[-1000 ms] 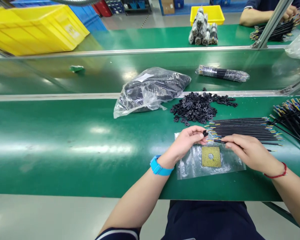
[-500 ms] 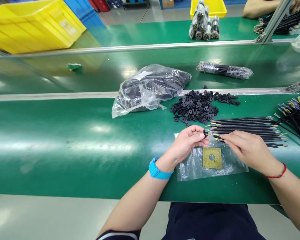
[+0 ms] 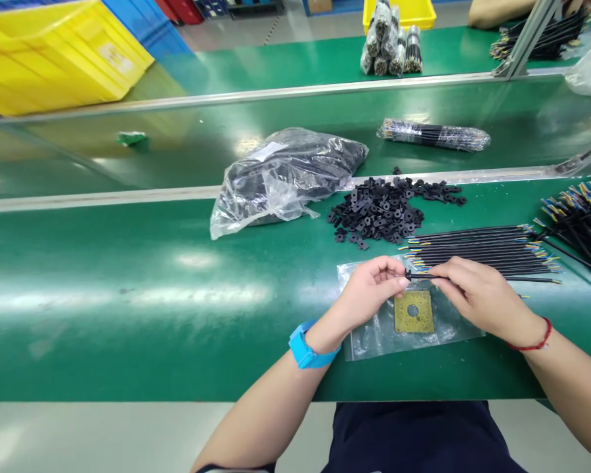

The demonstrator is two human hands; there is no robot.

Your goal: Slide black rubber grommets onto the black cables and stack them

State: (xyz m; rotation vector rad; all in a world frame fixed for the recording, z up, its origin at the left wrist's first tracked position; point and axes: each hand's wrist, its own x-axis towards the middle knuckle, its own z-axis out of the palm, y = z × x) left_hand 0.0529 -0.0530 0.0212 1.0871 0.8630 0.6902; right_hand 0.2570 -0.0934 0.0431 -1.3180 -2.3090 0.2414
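Just over the flat see-through bag (image 3: 367, 345), pinches a small black clip (image 3: 408, 274) between thumb and fingers of the left hand (image 3: 372, 292)! Nips a black cable (image 3: 424, 276) in the right hand (image 3: 482, 295), with its end right at the clip; cannot tell how far through. Has a yellow square plate (image 3: 423, 316) just below, flat on the bag. Meets a row of cables (image 3: 477, 251) right beyond the right knuckles, crowding that side, then a loose heap of clips (image 3: 379, 210) spilling up to the metal rail (image 3: 128, 196). Has a thick cable bundle (image 3: 584, 230) hemming the far right and a stuffed bag (image 3: 285, 174) lying across the rail. Crosses the front edge of the green worktop (image 3: 128, 341) with both forearms; gets widest room leftward, along the bare, shiny surface.
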